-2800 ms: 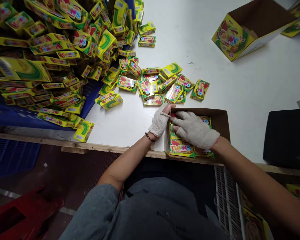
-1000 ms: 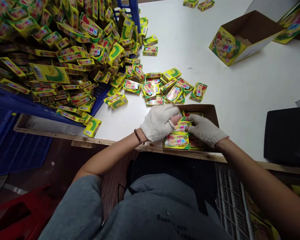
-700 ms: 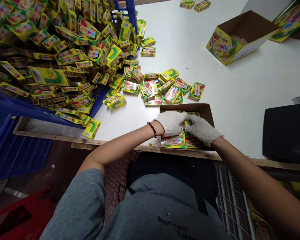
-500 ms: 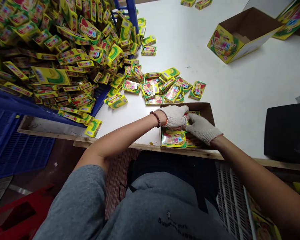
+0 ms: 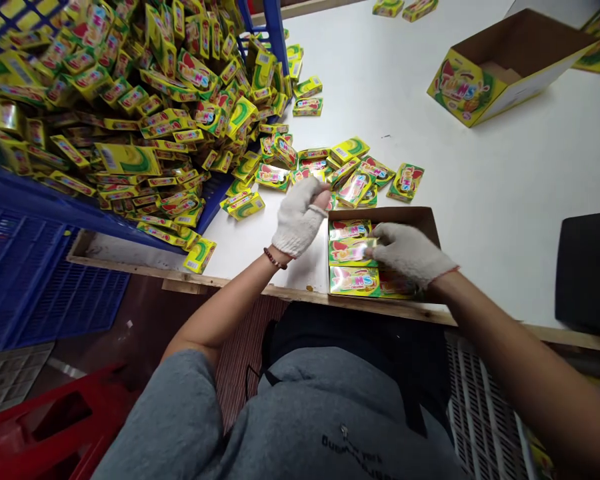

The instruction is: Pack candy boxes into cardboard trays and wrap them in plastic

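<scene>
My left hand [image 5: 301, 217], in a white knitted glove, is at the near edge of a heap of loose small candy boxes [image 5: 356, 188]. Its thumb stands off from the curled fingers, and I see no box between them. Below and to the right is an open brown-walled carton [image 5: 395, 214], with rows of small yellow-green boxes lying face up in it. My right hand [image 5: 405, 252], gloved too, reaches in from the right. Its bare fingertips close on the right end of a small candy box [image 5: 347, 252] in the carton's middle row. The palm hides part of the carton's right side.
A blue crate [image 5: 275, 40] at the left spills a large pile of small boxes [image 5: 145, 127] onto the white table [image 5: 490, 180]. An open display carton [image 5: 467, 93] stands at the back right. A black object [image 5: 587, 270] sits at the right edge.
My left hand has left the carton and moved left to the loose boxes. My right hand stays inside the carton, where more of the packed boxes now shows. The view has shifted slightly.
</scene>
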`<state>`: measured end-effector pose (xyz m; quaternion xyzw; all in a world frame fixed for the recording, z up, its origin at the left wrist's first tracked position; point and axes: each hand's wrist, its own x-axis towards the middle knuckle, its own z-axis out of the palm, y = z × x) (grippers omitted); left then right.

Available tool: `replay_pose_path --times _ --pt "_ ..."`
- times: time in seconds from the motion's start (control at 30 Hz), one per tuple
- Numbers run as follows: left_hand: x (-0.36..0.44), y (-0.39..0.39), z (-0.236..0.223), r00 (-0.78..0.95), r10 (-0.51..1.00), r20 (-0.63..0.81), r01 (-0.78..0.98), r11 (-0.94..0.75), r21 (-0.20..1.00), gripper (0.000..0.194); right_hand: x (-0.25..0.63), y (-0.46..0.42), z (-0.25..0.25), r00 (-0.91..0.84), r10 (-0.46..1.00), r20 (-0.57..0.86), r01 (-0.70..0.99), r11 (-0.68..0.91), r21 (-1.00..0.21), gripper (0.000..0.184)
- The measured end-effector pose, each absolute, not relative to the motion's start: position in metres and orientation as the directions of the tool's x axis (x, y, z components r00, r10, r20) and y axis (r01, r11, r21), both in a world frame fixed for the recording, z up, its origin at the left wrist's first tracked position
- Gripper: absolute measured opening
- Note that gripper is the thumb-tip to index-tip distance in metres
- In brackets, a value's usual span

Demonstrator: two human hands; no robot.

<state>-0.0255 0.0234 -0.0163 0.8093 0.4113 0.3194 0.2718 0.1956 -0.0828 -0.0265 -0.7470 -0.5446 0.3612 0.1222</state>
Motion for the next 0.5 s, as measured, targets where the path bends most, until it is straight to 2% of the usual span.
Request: replay_pose_path --times 0.1,0.2,0.3,0.4,0.5 --pt "-0.048 0.014 -0.046 0.347 0.924 0.163 0.526 -0.335 0.782 0.035 0.185 -0.088 -0.039 0.159 0.927 -0.341 0.763 -0.334 -0.554 0.041" --pt "-0.055 -0.011 -0.071 0.443 0.896 -0.003 0.493 -0.241 0.836 0.049 0.184 -0.095 -0.054 0.221 0.946 -0.236 0.736 -0.321 -0.596 0.064" --pt "-0.05 -0.036 -0.084 0.549 0.834 -0.061 0.482 -0.256 0.838 0.053 0.178 -0.099 -0.075 0.158 0.973 -0.167 0.717 -0.229 -0.659 0.082" --pt "-0.051 -0.035 -0.084 0.606 0.793 -0.059 0.498 -0.32 0.806 0.041 0.169 -0.102 -0.095 0.072 0.991 -0.116 0.718 -0.133 -0.683 0.093" --pt "-0.072 0.001 -0.069 0.578 0.816 0.025 0.581 -0.433 0.689 0.033 0.166 -0.105 -0.099 0.087 0.985 -0.149 0.697 -0.167 -0.697 0.106"
